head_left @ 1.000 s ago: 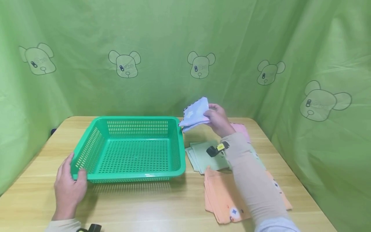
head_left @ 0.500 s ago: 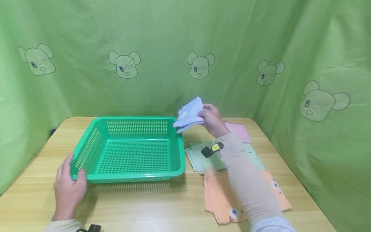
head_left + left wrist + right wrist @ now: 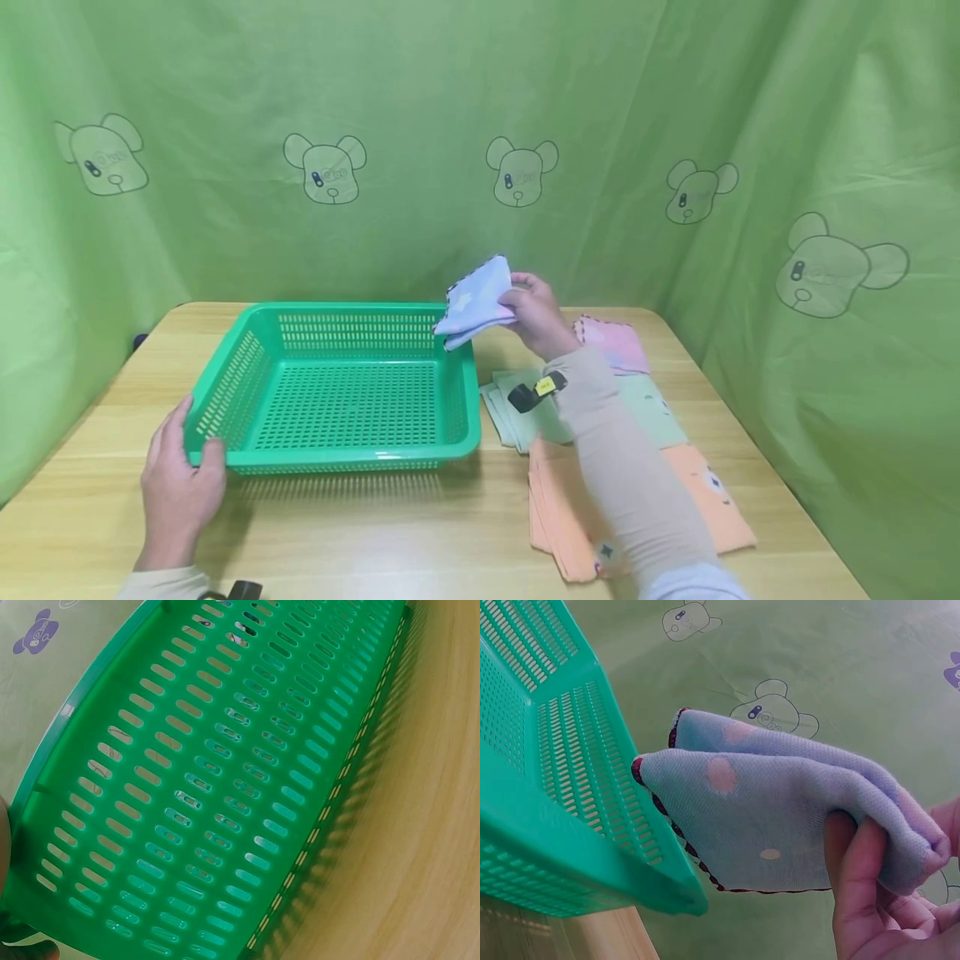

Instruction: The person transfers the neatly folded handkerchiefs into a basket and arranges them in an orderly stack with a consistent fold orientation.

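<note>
A green plastic basket (image 3: 352,457) stands on the table, its slotted floor bare. My left hand (image 3: 180,487) grips its near left corner, thumb on the rim; in the left wrist view the basket's slotted wall (image 3: 172,787) fills most of the picture. My right hand (image 3: 536,315) pinches a folded light-blue towel (image 3: 476,298) with pale spots and a dark stitched edge. The towel's left end hangs over the basket's right rim. In the right wrist view, the fingers (image 3: 859,877) hold the folded end of this towel, its layers slightly parted.
Right of the basket lie a folded pink towel (image 3: 611,343), a green towel (image 3: 652,412) and an orange towel (image 3: 705,500), the last two partly hidden by my right arm. A green curtain (image 3: 420,225) printed with bear heads closes off the wooden table (image 3: 360,533) behind and at the sides.
My right hand has carried the light-blue towel leftward, from beside the basket's right rim to over it. More of the pink towel now shows. My left hand and the basket stay put.
</note>
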{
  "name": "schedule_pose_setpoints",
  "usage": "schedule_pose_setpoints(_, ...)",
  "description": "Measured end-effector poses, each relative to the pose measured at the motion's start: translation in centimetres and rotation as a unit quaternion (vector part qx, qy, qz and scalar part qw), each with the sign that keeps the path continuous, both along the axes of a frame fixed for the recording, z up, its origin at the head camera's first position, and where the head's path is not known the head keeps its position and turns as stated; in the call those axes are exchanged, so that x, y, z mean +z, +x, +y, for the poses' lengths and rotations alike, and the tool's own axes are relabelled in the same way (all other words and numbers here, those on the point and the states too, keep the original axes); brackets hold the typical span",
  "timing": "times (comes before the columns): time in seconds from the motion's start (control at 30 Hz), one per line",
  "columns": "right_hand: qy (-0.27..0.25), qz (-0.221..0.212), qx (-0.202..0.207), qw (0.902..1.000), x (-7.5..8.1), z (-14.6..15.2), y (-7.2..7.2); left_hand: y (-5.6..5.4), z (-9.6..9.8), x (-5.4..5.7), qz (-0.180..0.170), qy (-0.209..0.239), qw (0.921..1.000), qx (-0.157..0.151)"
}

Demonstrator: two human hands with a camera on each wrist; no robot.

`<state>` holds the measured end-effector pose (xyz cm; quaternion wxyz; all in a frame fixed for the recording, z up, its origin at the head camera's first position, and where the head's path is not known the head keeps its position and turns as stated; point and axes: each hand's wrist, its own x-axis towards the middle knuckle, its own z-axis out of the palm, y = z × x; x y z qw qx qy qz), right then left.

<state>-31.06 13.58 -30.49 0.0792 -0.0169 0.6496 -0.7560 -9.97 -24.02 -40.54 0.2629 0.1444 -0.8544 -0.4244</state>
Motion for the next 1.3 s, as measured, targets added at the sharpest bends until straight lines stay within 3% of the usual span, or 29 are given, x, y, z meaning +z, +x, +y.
schedule_pose_setpoints(0.27, -0.013, -0.001, 0.002, 0.9999, -0.2, -1.0, 0.2, 0.0, -0.1, 0.1, -0.021, 0.008, 0.9997, -0.001)
schedule_pose_setpoints(1.3, -0.033, -0.020, 0.013, 0.9992, -1.5, -5.2, 0.6, -0.1, 0.0, 0.0, 0.006, -0.001, 1.0000, -0.001)
